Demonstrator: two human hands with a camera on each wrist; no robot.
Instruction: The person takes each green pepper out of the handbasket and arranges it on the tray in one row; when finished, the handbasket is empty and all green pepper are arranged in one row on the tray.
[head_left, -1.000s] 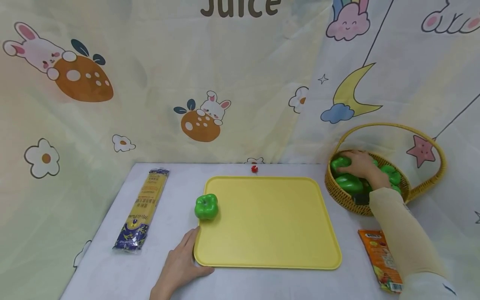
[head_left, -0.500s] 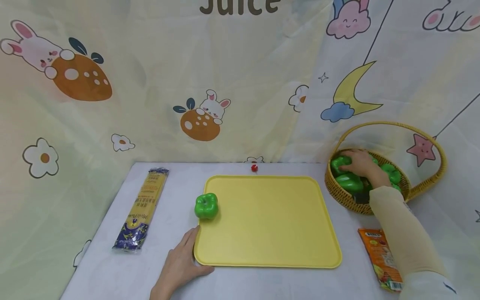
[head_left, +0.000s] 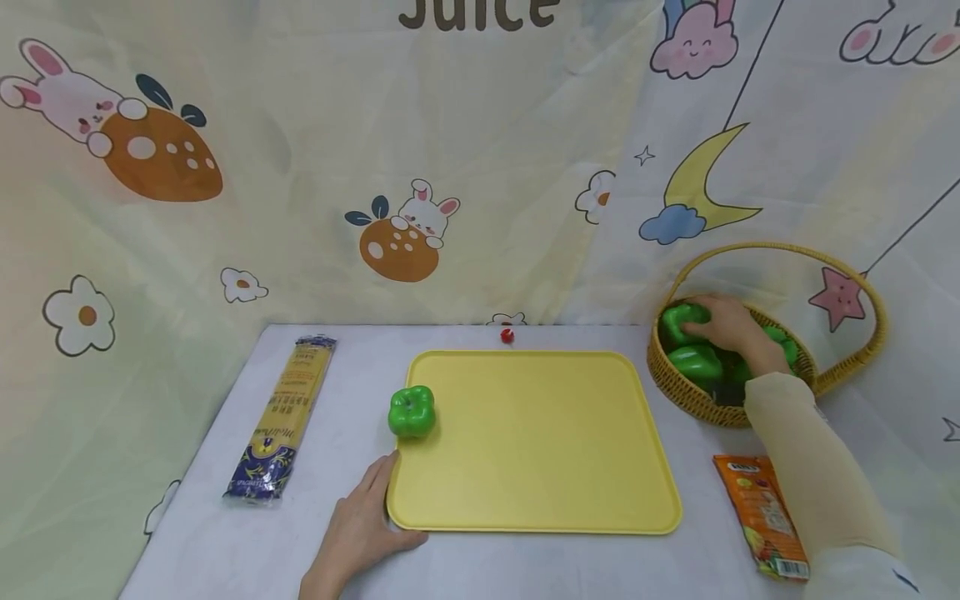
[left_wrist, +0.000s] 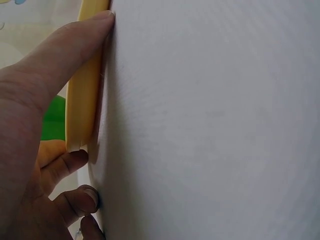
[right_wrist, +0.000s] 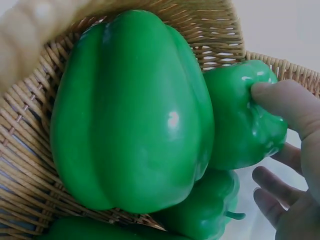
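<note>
My left hand (head_left: pixel 360 525) holds the front-left corner of a yellow tray (head_left: pixel 540 450), thumb along the front edge and fingers at the left side. The left wrist view shows the thumb (left_wrist: pixel 65 50) against the tray's edge (left_wrist: pixel 82 110). A green bell pepper (head_left: pixel 412 412) stands on the tray's left edge, just beyond that hand. Over at the right, my right hand (head_left: pixel 735 329) reaches into a wicker basket (head_left: pixel 678 398) and grips a green bell pepper (right_wrist: pixel 242 120) between thumb and fingers. A larger bell pepper (right_wrist: pixel 130 115) lies beside it.
Spaghetti in a long packet (head_left: pixel 283 425) lies left of the tray. An orange packet (head_left: pixel 761 517) is partly behind the right forearm. A small red object (head_left: pixel 507 336) sits behind the tray. The basket's tall handle (head_left: pixel 780 247) arches over it; a printed cloth (head_left: pixel 510 150) hangs behind.
My right hand has shifted slightly up and to the right in the basket, and the gripped bell pepper has risen a little with it. The left hand stays at the tray corner.
</note>
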